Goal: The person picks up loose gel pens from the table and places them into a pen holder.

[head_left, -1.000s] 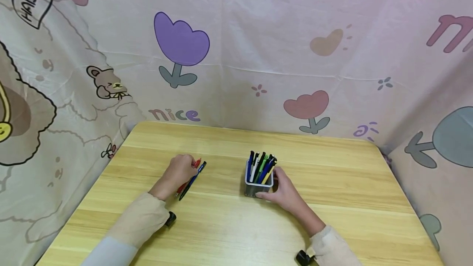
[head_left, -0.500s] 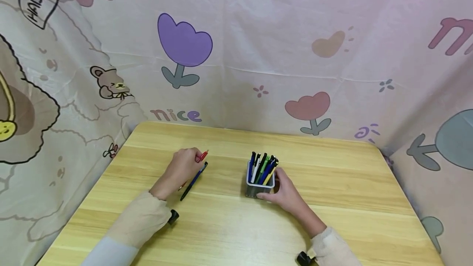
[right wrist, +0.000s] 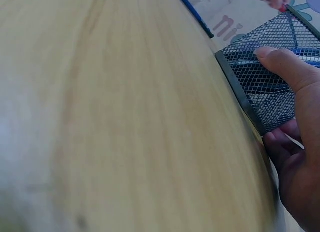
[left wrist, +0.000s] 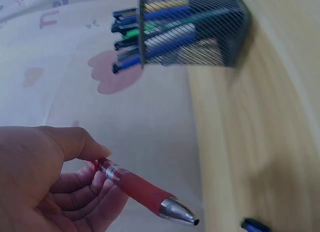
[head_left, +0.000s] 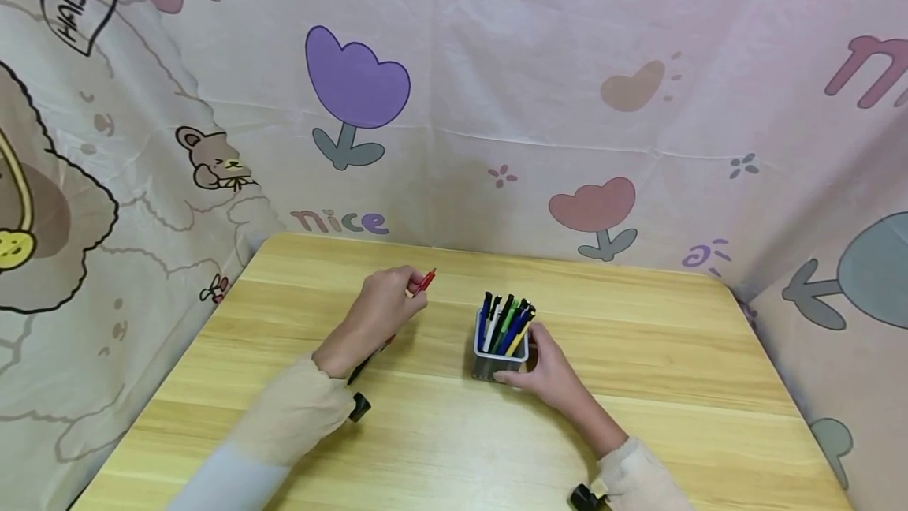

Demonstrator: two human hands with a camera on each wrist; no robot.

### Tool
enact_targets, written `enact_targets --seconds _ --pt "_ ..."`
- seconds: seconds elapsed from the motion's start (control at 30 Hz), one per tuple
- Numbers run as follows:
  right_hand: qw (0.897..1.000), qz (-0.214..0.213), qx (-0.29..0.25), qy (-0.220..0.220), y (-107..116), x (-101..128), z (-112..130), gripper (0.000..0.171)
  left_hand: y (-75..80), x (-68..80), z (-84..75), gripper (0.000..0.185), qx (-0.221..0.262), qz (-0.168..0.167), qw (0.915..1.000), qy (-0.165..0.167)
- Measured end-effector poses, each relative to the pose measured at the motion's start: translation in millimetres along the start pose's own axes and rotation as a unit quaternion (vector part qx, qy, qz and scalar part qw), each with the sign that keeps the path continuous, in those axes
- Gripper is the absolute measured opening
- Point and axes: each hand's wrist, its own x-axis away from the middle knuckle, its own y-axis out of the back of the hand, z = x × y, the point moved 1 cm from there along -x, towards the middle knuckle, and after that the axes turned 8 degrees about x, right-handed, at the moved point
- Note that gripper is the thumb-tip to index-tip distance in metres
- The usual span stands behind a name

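My left hand [head_left: 386, 302] pinches a red pen [left wrist: 145, 191] between thumb and fingers, its silver tip pointing away from the palm in the left wrist view. Left of the pen holder, the hand is raised over the table. Below it lies a blue pen [right wrist: 195, 14], mostly covered by the left hand and forearm in the head view. My right hand [head_left: 549, 369] grips the square mesh pen holder [right wrist: 260, 81] from its right side, thumb across the near wall. Several pens [head_left: 502, 326] in blue, white, green, yellow and black stand upright in the holder.
The light wooden table [head_left: 638, 322] runs back to a printed cloth [head_left: 496, 85] with flowers and lettering. Another stretch of cloth hangs along the left side. Black wrist cameras [head_left: 359, 407] sit at both sleeves.
My left hand has lifted the red pen from beside the blue pen and carried it rightward and farther back. The right hand stays on the pen holder.
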Motion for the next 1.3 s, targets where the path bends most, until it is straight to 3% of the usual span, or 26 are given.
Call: enact_targets --seconds 0.2,0.67,1.03,1.3 --pt "1.000 0.003 -0.003 -0.005 1 0 0 0.082 -4.9 -8.1 -23.7 0.007 -0.001 -0.020 0.9983 -0.054" --pt "1.000 0.001 -0.002 0.006 2 0 1 0.083 -8.8 -12.3 -69.2 0.017 0.067 -0.034 0.9927 -0.095" --pt "1.000 0.004 -0.016 0.006 3 0 3 0.084 -20.5 -9.7 -89.9 0.014 0.140 -0.063 0.9746 -0.163" --pt "0.999 0.016 -0.038 0.012 2 1 3 0.081 -37.5 -4.7 -99.0 0.012 0.173 -0.037 0.9659 -0.189"
